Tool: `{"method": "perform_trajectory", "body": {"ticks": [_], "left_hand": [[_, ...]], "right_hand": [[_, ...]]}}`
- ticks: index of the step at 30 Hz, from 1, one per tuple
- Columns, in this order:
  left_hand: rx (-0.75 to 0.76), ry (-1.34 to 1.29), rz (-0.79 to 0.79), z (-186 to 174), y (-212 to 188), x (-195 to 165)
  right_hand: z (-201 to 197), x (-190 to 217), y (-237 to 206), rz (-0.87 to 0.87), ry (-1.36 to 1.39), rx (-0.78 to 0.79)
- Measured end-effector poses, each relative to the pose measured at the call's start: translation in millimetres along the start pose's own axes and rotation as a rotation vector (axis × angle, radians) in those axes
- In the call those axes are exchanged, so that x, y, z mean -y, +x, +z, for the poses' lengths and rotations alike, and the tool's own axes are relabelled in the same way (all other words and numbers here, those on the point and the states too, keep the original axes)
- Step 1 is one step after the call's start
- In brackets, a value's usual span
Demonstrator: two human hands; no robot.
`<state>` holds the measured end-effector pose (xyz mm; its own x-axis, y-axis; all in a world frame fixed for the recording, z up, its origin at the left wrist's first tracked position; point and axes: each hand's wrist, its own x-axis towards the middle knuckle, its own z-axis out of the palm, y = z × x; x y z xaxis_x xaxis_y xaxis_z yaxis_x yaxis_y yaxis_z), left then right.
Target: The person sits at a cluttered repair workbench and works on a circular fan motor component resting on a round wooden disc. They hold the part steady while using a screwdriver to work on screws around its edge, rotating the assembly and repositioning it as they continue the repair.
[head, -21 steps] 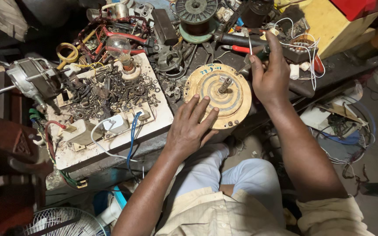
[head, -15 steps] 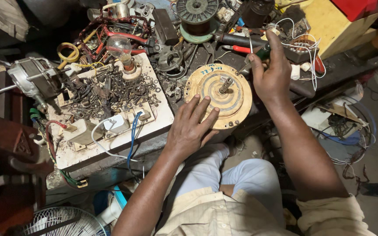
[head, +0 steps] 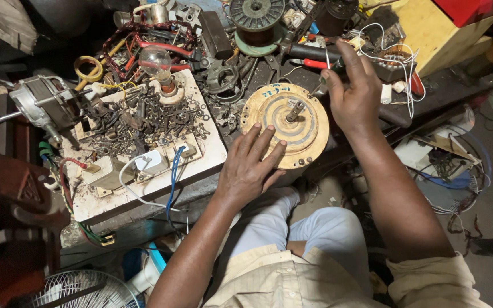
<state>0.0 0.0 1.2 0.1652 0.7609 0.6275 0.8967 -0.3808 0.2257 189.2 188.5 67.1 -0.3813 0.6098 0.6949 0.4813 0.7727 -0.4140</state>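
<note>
Cluttered bench [head: 429,85]: round motor cover [head: 285,125] at centre; left hand [head: 251,168] at six o'clock, fingers spread flat on it; right hand [head: 356,97] at two o'clock, fingers pinching a screwdriver [head: 329,74].

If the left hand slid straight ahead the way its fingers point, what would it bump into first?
Probably the short metal shaft standing at the centre of the round brass-coloured motor disc. The left hand lies flat on the disc's near edge, fingers aimed up and right toward it.
</note>
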Motion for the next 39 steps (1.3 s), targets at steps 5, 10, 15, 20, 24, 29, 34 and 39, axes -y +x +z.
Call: {"method": "perform_trajectory", "body": {"ticks": [5, 10, 15, 20, 24, 29, 34, 39], "left_hand": [[0.002, 0.004, -0.002, 1, -1, 1], [-0.004, 0.011, 0.001, 3, 0, 1], [-0.009, 0.021, 0.001, 3, -1, 0], [-0.011, -0.004, 0.001, 3, -1, 1], [-0.011, -0.003, -0.003, 3, -1, 1], [-0.012, 0.003, -0.009, 3, -1, 0], [-0.005, -0.005, -0.006, 4, -2, 1], [0.002, -0.001, -0.012, 4, -1, 0]], "right_hand": [[-2, -1, 0, -0.030, 0.003, 0.063], [0, 4, -2, 0.009, -0.030, 0.074], [-5, 7, 3, 0.186, -0.244, 0.137], [-11, 4, 4, 0.034, 0.136, 0.138], [-8, 6, 1, -0.022, 0.086, 0.114], [-6, 9, 0, 0.030, -0.090, 0.090], [-10, 7, -1, -0.045, 0.048, 0.135], [-5, 4, -7, -0.074, 0.050, 0.096]]}}
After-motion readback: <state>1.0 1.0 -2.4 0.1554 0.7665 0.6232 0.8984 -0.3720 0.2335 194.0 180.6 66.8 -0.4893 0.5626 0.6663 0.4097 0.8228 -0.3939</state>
